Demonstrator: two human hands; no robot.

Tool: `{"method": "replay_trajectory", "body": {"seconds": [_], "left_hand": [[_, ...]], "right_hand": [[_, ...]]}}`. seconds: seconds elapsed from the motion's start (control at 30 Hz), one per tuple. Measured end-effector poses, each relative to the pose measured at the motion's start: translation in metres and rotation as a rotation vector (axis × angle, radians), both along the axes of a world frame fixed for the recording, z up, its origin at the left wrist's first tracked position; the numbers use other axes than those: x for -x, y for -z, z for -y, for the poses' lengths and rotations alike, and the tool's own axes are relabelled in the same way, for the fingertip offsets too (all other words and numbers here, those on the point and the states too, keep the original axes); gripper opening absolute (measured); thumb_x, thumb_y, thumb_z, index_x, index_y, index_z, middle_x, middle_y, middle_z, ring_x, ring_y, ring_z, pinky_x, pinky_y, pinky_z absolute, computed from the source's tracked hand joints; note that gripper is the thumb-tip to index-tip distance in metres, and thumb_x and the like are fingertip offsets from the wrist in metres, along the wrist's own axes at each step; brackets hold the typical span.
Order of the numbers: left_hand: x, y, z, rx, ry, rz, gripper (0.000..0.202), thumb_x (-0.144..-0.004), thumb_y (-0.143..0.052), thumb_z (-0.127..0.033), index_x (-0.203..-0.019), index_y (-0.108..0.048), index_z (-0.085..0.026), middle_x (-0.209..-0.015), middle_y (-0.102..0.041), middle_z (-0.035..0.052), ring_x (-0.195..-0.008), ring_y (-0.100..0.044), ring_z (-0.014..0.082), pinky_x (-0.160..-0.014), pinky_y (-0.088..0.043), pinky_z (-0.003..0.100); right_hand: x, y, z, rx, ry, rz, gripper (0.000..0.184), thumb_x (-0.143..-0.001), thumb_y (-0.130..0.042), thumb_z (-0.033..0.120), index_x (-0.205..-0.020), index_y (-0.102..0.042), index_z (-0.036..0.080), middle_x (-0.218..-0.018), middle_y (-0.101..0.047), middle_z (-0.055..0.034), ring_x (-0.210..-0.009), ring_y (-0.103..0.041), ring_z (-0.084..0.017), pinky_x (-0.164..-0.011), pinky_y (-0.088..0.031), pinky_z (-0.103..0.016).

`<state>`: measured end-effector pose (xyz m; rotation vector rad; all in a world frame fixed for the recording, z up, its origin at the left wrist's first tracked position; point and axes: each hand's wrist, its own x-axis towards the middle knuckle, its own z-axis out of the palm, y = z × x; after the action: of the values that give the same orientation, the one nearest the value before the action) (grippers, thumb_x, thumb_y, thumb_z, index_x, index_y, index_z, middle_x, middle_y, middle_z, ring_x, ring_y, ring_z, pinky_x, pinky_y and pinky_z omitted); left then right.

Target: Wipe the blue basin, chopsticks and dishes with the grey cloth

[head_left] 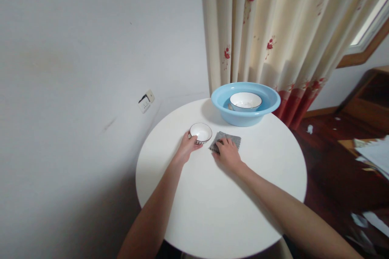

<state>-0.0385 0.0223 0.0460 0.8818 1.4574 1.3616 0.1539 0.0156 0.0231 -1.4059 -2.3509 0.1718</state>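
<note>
A small white bowl (pixel 201 132) with a dark rim and dark markings on its outside is on the left of the table's middle. Around its near left side wraps my left hand (pixel 189 145), thumb at the rim and fingers against the wall. To the right of the bowl a grey cloth (pixel 234 141) lies on the white table. My right hand (pixel 227 151) rests on this cloth with curled fingers, gripping a bunched part of it; the fingertips are partly hidden.
At the table's back stands a light blue basin (pixel 246 119) holding a larger white bowl (pixel 245 99) and some thin items too small to name. The round white table (pixel 206 206) is close to a wall with a socket (pixel 144 104). A curtain (pixel 267 28) hangs behind; papers (pixel 375 153) are at right.
</note>
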Motion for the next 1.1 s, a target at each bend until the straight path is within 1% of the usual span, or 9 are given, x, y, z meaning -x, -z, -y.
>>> {"method": "replay_trajectory", "body": {"seconds": [0.13, 0.23, 0.3, 0.43, 0.53, 0.6, 0.77, 0.97, 1.1], "left_hand": [[0.001, 0.001, 0.001, 0.006, 0.009, 0.001, 0.044, -0.085, -0.059, -0.012, -0.127, -0.048, -0.017, -0.116, -0.063, 0.0149, -0.077, -0.069, 0.0161, -0.075, -0.062, 0.039], [0.001, -0.001, 0.002, 0.028, 0.020, -0.013, 0.047, -0.085, -0.061, -0.013, -0.129, -0.047, -0.017, -0.115, -0.063, 0.0149, -0.078, -0.070, 0.0167, -0.076, -0.062, 0.039], [0.002, -0.002, 0.002, 0.040, 0.024, -0.016, 0.048, -0.085, -0.063, -0.014, -0.130, -0.046, -0.016, -0.115, -0.063, 0.0150, -0.079, -0.070, 0.0173, -0.077, -0.062, 0.039], [0.001, -0.002, 0.003, 0.025, 0.049, -0.021, 0.049, -0.084, -0.065, -0.014, -0.130, -0.048, -0.017, -0.113, -0.064, 0.0146, -0.081, -0.070, 0.0188, -0.077, -0.062, 0.040], [-0.005, -0.002, 0.007, 0.020, 0.143, 0.018, 0.050, -0.083, -0.069, -0.018, -0.129, -0.050, -0.017, -0.109, -0.067, 0.0139, -0.082, -0.070, 0.0198, -0.078, -0.062, 0.042], [-0.010, -0.003, 0.011, 0.017, 0.232, 0.063, 0.053, -0.082, -0.072, -0.022, -0.130, -0.051, -0.017, -0.107, -0.069, 0.0134, -0.083, -0.070, 0.0205, -0.080, -0.061, 0.043], [-0.018, -0.009, 0.018, -0.006, 0.340, 0.126, 0.061, -0.079, -0.075, -0.020, -0.134, -0.050, -0.020, -0.102, -0.070, 0.0105, -0.084, -0.070, 0.0195, -0.082, -0.060, 0.041], [-0.018, -0.013, 0.019, -0.027, 0.321, 0.149, 0.063, -0.078, -0.074, -0.016, -0.136, -0.050, -0.023, -0.104, -0.071, 0.0090, -0.087, -0.069, 0.0180, -0.082, -0.059, 0.037], [-0.017, -0.010, 0.018, -0.057, 0.301, 0.156, 0.065, -0.077, -0.076, -0.019, -0.137, -0.051, -0.023, -0.099, -0.071, 0.0083, -0.084, -0.069, 0.0184, -0.078, -0.060, 0.036]], "right_hand": [[0.006, 0.002, -0.004, -0.003, 0.014, 0.116, 0.024, -0.093, -0.051, 0.021, -0.103, -0.072, 0.015, -0.115, -0.063, -0.0156, -0.111, -0.051, -0.031, -0.090, -0.042, -0.040], [-0.002, 0.002, -0.016, 0.022, -0.043, 0.051, 0.021, -0.090, -0.052, 0.018, -0.093, -0.072, 0.017, -0.108, -0.067, -0.0122, -0.106, -0.055, -0.026, -0.085, -0.042, -0.033], [-0.010, 0.001, -0.025, 0.075, -0.024, -0.082, 0.019, -0.088, -0.053, 0.020, -0.086, -0.072, 0.017, -0.096, -0.069, -0.0084, -0.094, -0.059, -0.022, -0.079, -0.042, -0.028], [-0.022, 0.000, -0.039, 0.151, 0.161, -0.525, 0.029, -0.090, -0.050, 0.033, -0.080, -0.069, 0.014, -0.073, -0.067, -0.0036, -0.068, -0.057, -0.017, -0.064, -0.040, -0.026], [-0.019, -0.002, -0.038, 0.100, 0.178, -0.843, 0.034, -0.090, -0.049, 0.041, -0.090, -0.070, 0.014, -0.081, -0.070, -0.0057, -0.074, -0.060, -0.019, -0.066, -0.046, -0.027], [-0.014, -0.003, -0.033, 0.074, 0.062, -0.940, 0.035, -0.090, -0.050, 0.042, -0.098, -0.069, 0.015, -0.096, -0.071, -0.0086, -0.087, -0.063, -0.021, -0.074, -0.050, -0.029], [-0.007, -0.006, -0.020, 0.022, -0.323, -0.753, 0.033, -0.093, -0.054, 0.037, -0.117, -0.066, 0.017, -0.120, -0.066, -0.0115, -0.111, -0.060, -0.023, -0.100, -0.047, -0.039], [-0.015, -0.013, -0.021, -0.143, -0.284, -0.666, 0.030, -0.097, -0.047, 0.033, -0.113, -0.069, 0.018, -0.120, -0.066, -0.0109, -0.116, -0.058, -0.022, -0.105, -0.044, -0.041], [-0.014, -0.010, -0.022, -0.169, -0.346, -0.390, 0.037, -0.090, -0.061, 0.039, -0.120, -0.067, 0.018, -0.133, -0.061, -0.0119, -0.133, -0.047, -0.028, -0.116, -0.031, -0.049]]}}
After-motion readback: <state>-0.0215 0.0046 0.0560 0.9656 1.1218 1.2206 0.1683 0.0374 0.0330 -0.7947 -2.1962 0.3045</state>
